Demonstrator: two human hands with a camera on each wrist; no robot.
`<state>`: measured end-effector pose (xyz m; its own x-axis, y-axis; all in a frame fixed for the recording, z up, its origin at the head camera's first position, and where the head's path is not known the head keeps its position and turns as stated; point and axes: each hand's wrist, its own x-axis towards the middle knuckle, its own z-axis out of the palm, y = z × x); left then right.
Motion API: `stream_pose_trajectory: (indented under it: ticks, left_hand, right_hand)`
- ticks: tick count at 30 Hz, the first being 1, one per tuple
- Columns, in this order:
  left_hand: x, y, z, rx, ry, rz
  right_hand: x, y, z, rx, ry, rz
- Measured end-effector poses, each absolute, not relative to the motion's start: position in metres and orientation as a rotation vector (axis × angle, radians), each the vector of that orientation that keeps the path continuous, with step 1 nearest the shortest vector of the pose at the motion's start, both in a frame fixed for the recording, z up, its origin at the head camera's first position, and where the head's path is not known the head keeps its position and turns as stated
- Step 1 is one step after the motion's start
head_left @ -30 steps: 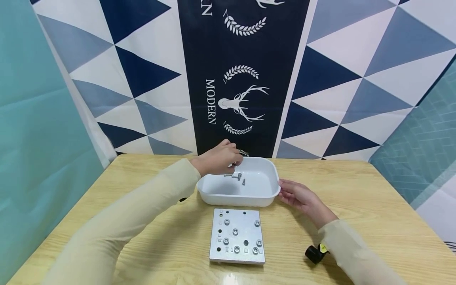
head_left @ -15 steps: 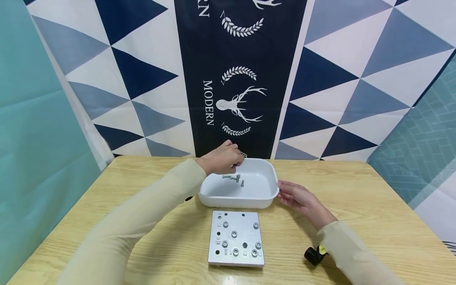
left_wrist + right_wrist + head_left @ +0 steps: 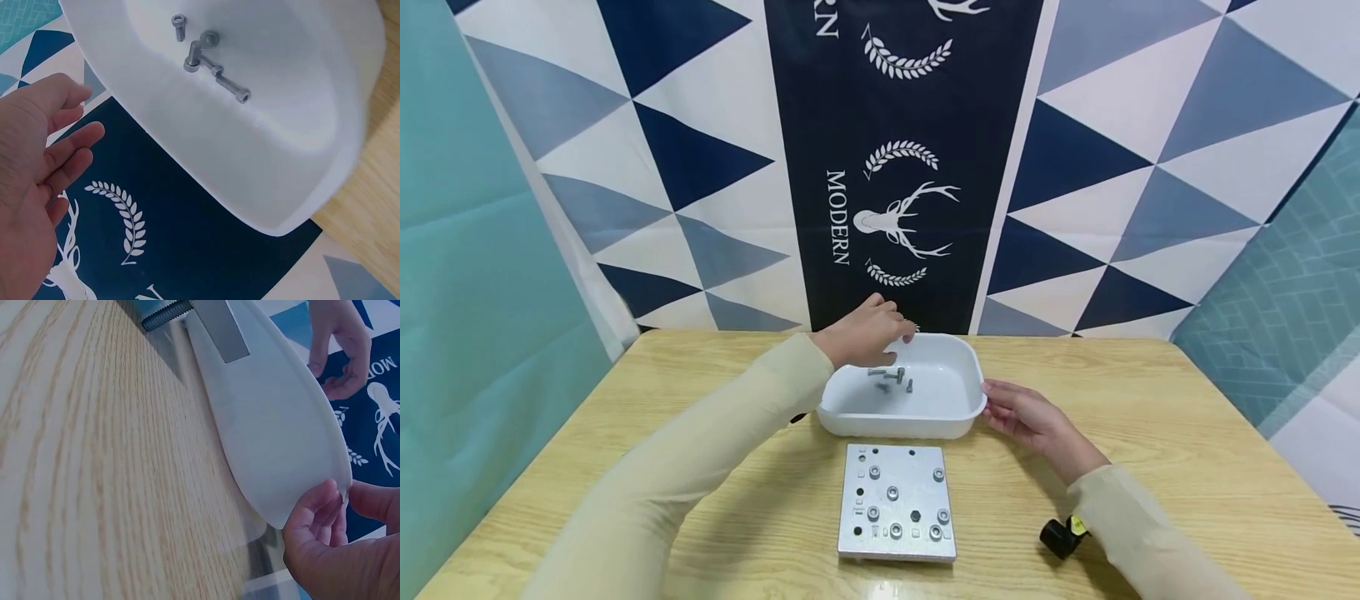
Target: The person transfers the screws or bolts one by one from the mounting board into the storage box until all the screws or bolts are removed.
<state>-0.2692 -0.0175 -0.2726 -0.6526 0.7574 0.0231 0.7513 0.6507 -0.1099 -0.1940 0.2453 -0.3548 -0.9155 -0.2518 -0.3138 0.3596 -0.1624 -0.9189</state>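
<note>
The tray [image 3: 898, 427], white and round-cornered, holds grey bolts [image 3: 192, 57].

White tray [image 3: 901, 426] in all three views

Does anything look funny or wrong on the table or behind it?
Yes: the deer and word MODERN on the backdrop are sideways, though words usually read across. Nothing on the table looks spilled or broken; the bolts lie inside the white tub.

The wooden table [image 3: 1180, 433] carries a white tray [image 3: 901, 427] and a silver plate [image 3: 908, 493].
</note>
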Motion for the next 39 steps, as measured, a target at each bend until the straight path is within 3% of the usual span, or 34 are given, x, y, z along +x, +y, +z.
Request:
stream_pose_trajectory:
  ticks: [27,39]
  left_hand:
    - [-0.184,-0.072,-0.310,-1.396,-2.495,-0.054]
    - [-0.146,-0.070,-0.322,-1.507,-2.453,-0.114]
  right_hand:
    - [-0.196,0.246,-0.353,0.142,1.681,-2.147]
    - [-0.197,0.245,-0.352,0.134,1.694,-2.118]
